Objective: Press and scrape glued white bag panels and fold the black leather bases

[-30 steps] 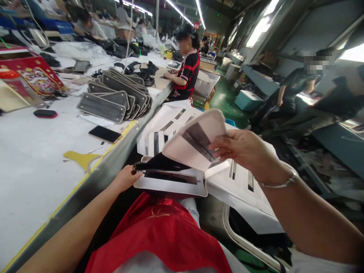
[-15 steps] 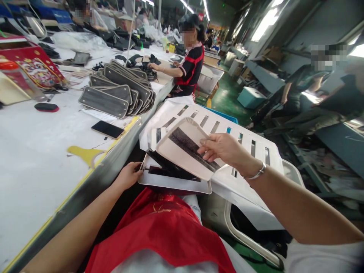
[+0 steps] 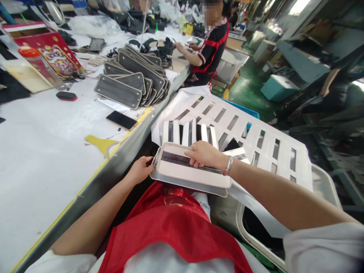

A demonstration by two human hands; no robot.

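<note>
A pale rounded panel (image 3: 182, 171) with a dark rough strip along its middle lies over a larger grey-white panel (image 3: 196, 187) with a thin rim, just above my lap. My left hand (image 3: 143, 168) is closed on the left end of the lower panel. My right hand (image 3: 207, 154) is on the far side of the pale panel, its curled fingers on the dark strip. What lies between the two panels is hidden. Behind them, several white pieces with dark stripes (image 3: 189, 133) stick up at the slatted white surface's near edge.
The slatted white surface (image 3: 236, 108) extends away to the right. On the left table are a stack of grey panels (image 3: 119, 91), a phone (image 3: 121, 120), a yellow piece (image 3: 100, 143) and a red box (image 3: 52, 47). A co-worker (image 3: 212, 49) works at the table's far edge.
My right hand has lowered the pale panel from a raised tilt until it lies nearly flat over the lower one. My left hand keeps its hold. The view has shifted a little.
</note>
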